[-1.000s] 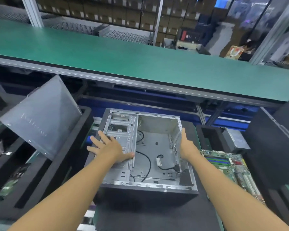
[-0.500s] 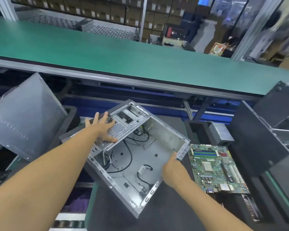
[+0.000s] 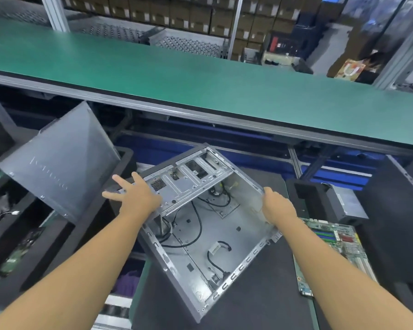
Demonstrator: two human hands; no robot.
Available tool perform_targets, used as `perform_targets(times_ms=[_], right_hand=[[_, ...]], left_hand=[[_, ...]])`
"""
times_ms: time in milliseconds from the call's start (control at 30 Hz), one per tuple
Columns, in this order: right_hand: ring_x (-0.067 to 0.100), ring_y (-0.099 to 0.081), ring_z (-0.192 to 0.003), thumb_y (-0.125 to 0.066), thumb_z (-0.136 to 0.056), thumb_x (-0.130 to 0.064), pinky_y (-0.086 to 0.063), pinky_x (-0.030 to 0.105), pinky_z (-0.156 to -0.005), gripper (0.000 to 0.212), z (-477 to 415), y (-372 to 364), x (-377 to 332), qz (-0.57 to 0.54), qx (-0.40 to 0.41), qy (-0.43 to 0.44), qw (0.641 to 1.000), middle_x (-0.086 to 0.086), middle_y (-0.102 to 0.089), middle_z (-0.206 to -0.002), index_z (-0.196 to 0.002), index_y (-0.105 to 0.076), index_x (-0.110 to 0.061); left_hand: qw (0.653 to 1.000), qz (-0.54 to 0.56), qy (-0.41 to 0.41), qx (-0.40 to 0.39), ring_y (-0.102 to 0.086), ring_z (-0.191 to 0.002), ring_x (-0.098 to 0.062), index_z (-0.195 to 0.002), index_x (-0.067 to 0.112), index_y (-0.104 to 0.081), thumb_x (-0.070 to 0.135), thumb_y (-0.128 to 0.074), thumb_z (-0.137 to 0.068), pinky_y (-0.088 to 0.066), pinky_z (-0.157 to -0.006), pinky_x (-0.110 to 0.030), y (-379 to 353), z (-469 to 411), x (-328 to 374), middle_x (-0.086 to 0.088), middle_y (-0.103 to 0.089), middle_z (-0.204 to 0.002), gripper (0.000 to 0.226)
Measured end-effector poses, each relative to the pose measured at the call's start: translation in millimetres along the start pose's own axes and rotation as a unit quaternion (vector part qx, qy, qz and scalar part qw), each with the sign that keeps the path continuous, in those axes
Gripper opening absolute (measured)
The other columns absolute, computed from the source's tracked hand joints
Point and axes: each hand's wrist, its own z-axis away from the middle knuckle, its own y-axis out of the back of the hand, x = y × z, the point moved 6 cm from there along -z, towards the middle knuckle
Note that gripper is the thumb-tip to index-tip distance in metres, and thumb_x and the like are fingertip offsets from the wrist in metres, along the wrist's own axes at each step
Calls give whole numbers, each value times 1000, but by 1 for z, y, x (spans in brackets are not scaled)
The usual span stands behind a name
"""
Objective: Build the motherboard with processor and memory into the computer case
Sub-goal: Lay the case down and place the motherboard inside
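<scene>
While left hand (image 3: pixel 138 198) rests fingers-spread on computer case (image 3: pixel 224 236), right hand (image 3: pixel 278 208) grips its side wall; motherboard (image 3: pixel 332 244) beside.

Left hand (image 3: pixel 138 198) splayed flat; right hand (image 3: pixel 278 207) curled, gripping.

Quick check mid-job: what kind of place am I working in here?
Most likely a computer assembly line in a factory or warehouse. A long green conveyor belt runs past the workstation, stacked brown cardboard boxes fill the shelves behind it, and an open grey metal computer case is next to a bare green motherboard.
</scene>
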Motion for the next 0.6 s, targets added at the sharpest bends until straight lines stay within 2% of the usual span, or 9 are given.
perform_targets(times_ms=[67,133,200,267,333,400,467,533,600], right_hand=[[38,-61,-99,-28,-107,-19,-37,37,-69,23,5,3,5,14,6,-8,1000,15,-62,-117,-124,-42,-11],[36,-63,-95,-30,-105,-18,-36,36,-66,18,16,3,7,35,9,-13,999,14,-64,-112,-118,-41,-11],[36,-64,-96,-33,-103,-16,-37,35,-66,13,31,-1,8,42,7,-17,999,14,-66,-111,-112,-41,-12],[37,-65,-99,-36,-101,-16,-38,36,-67,8,47,-6,11,33,2,-29,999,15,-66,-111,-107,-40,-12],[37,-66,-103,-38,-100,-17,-38,36,-69,6,61,-13,15,6,-5,-47,999,16,-66,-112,-103,-39,-12],[36,-65,-101,-40,-99,-19,-38,34,-69,10,74,-18,22,-37,-16,-65,997,17,-65,-111,-97,-35,-11],[34,-62,-94,-44,-98,-21,-39,34,-69,14,86,-24,32,-77,-35,-80,993,17,-65,-110,-96,-36,-10],[32,-55,-86,-45,-99,-24,-39,34,-70,15,95,-29,42,-103,-56,-90,989,15,-63,-107,-98,-37,-11],[28,-51,-78,-46,-100,-28,-38,35,-64,18,101,-34,43,-134,-56,-91,985,6,-56,-93,-100,-35,-14]], left_hand=[[998,45,-24,23,3,-141,-55,-153,21,-7,44,-65,-85,-26,-107,-62,1,1,5,-19,20,-157,91],[990,97,-73,69,-3,-143,-47,-147,24,-25,37,-69,-86,-37,-102,-61,4,0,14,-8,17,-159,77],[973,158,-129,111,-23,-140,-34,-137,20,-41,30,-75,-82,-44,-97,-57,8,-2,24,-2,9,-159,65],[950,206,-184,141,-41,-126,-26,-125,16,-49,23,-80,-78,-47,-96,-47,13,-7,35,-3,-2,-156,57],[929,257,-219,153,-41,-120,-23,-113,17,-52,17,-81,-74,-47,-94,-35,18,-16,45,-6,-16,-147,49],[913,325,-212,122,-44,-112,-22,-108,19,-52,17,-79,-74,-50,-86,-34,19,-30,51,-4,-25,-135,43],[900,400,-161,60,-52,-103,-20,-114,18,-53,17,-77,-76,-54,-80,-36,12,-46,50,-4,-33,-130,46],[899,423,-106,-24,-55,-106,-23,-127,14,-50,24,-77,-79,-51,-87,-38,-3,-56,44,-8,-46,-132,55],[905,395,-110,-113,-57,-106,-25,-131,15,-49,29,-69,-86,-48,-90,-41,-23,-54,41,-5,-57,-125,51]])
